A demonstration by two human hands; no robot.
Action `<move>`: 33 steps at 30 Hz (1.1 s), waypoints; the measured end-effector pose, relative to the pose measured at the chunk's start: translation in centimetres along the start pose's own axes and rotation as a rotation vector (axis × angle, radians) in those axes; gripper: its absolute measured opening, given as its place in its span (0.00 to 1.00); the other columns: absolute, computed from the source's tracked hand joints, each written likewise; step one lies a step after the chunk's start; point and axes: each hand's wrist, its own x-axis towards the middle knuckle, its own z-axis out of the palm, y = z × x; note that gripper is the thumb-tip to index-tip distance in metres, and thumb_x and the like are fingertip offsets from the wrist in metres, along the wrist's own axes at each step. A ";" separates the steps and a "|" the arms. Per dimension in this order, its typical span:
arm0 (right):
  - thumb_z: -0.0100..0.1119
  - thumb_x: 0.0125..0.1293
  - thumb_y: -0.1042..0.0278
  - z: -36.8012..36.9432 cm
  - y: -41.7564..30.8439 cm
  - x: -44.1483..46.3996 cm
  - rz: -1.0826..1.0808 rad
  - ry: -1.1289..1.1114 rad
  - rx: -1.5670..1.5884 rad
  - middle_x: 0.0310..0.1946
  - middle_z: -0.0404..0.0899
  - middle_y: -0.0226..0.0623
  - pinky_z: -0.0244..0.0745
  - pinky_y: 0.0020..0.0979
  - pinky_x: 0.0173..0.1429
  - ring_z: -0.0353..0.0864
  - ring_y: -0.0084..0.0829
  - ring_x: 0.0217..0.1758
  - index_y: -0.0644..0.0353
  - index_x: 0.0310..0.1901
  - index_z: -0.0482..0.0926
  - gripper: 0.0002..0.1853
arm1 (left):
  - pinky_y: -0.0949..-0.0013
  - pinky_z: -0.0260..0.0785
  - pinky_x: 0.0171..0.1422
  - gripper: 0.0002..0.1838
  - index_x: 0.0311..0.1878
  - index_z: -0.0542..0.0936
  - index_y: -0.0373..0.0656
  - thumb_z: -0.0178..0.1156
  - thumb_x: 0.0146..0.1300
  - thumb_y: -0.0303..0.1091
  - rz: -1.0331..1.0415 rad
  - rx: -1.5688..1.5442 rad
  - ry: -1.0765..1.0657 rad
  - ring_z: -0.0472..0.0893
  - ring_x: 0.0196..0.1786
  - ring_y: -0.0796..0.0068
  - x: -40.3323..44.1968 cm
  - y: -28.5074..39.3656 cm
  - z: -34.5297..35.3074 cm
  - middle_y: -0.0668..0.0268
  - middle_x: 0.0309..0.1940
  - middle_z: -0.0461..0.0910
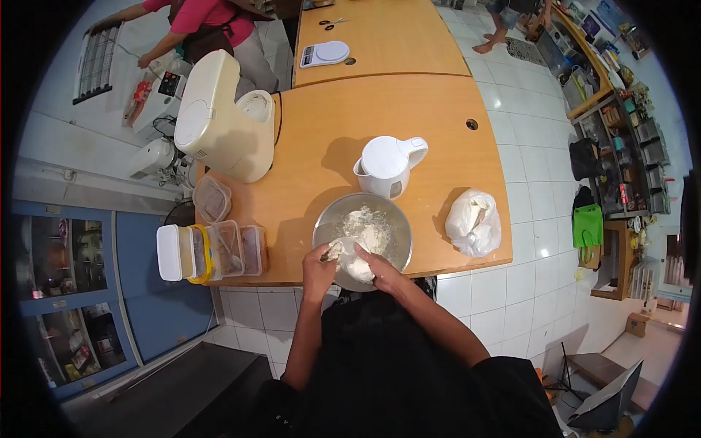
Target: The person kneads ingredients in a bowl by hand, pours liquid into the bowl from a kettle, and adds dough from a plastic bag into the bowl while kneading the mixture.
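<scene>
Over the near side of a steel mixing bowl (400,226), both hands are closed on a whitish plastic bag (358,269) that looks partly full of flour. My left hand (318,267) grips its left side near the bowl's rim. Fingers of my right hand (382,273) wrap the bag's right side. Loose white flour (369,225) lies heaped in the bowl beyond the hands. A white electric kettle (385,159) stands just behind the bowl, lid down, handle to the right. Farther right rests a tied white plastic bag (473,223), its contents unclear.
Several plastic tubs (226,252) line the table's (431,102) left edge, below a cream stand mixer (226,128). A kitchen scale (325,53) and scissors (334,24) lie at the back. One person (219,29) works at far left; another person's legs (500,29) show at upper right.
</scene>
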 end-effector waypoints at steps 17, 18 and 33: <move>0.58 0.72 0.44 0.5 -0.4 -0.5 -0.052 0.022 -0.031 0.63 0.76 0.39 0.71 0.36 0.68 0.77 0.32 0.63 0.64 0.69 0.68 0.35 | 0.59 0.74 0.47 0.12 0.45 0.81 0.34 0.59 0.57 0.25 0.017 0.046 0.044 0.85 0.42 0.52 0.5 -2.0 0.2 0.47 0.36 0.84; 0.58 0.72 0.44 0.5 -0.5 -0.5 -0.054 0.003 -0.014 0.63 0.76 0.40 0.71 0.36 0.68 0.77 0.32 0.63 0.64 0.69 0.68 0.35 | 0.58 0.74 0.47 0.12 0.45 0.81 0.34 0.59 0.57 0.25 0.007 0.090 0.053 0.85 0.42 0.50 0.4 -1.4 0.1 0.47 0.36 0.84; 0.57 0.73 0.45 -1.0 -0.4 -0.3 -0.013 -0.003 0.037 0.62 0.77 0.38 0.74 0.36 0.66 0.79 0.32 0.62 0.63 0.67 0.70 0.32 | 0.60 0.75 0.45 0.13 0.49 0.80 0.34 0.57 0.61 0.25 -0.044 0.150 0.136 0.85 0.40 0.58 1.6 -2.2 -0.8 0.49 0.37 0.84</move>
